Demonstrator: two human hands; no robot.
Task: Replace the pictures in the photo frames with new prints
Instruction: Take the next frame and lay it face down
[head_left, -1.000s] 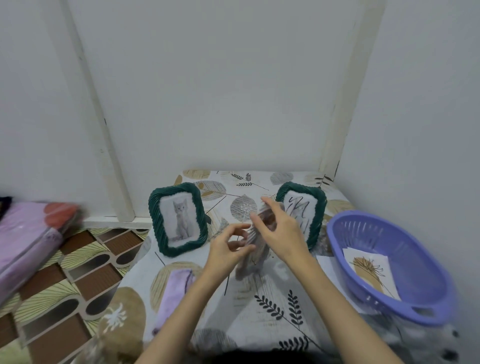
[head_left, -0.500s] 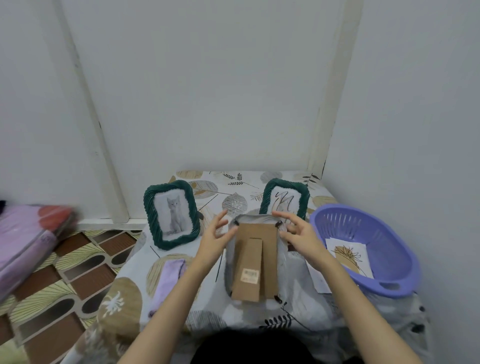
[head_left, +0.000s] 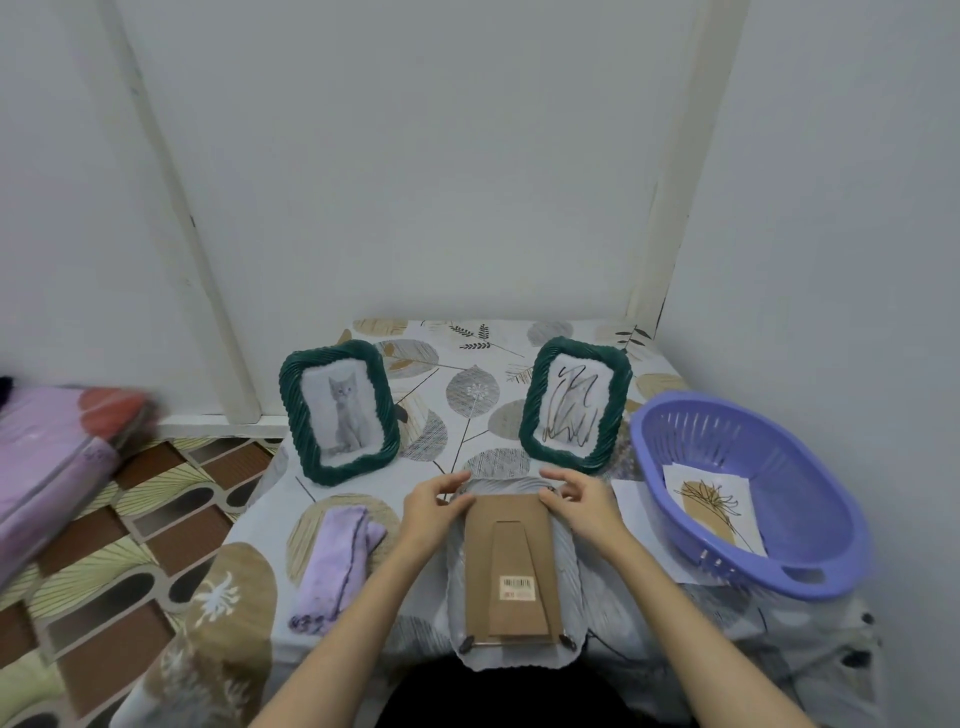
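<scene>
A grey photo frame (head_left: 567, 558) lies face down at the table's front, its brown cardboard back (head_left: 509, 551) and folded stand facing up. My left hand (head_left: 434, 506) rests at the frame's upper left corner and my right hand (head_left: 582, 501) at its upper right corner, fingertips curled at the top edge of the backing. Behind them stand two green frames: one with a grey kitten picture (head_left: 340, 413) on the left, one with a black line drawing (head_left: 574, 405) on the right. A print with a plant drawing (head_left: 714, 506) lies in the purple basket (head_left: 810, 561).
A folded lilac cloth (head_left: 335, 566) lies left of the face-down frame. A white sheet (head_left: 631, 499) sits partly under the basket. The small table (head_left: 467, 358) with its leaf-patterned cover stands in a wall corner. Bedding (head_left: 47, 467) lies on the patterned floor at far left.
One second ago both hands held the grey frame up in the air. It now lies face down on the table, nearer the front edge, with both hands at its top corners.
</scene>
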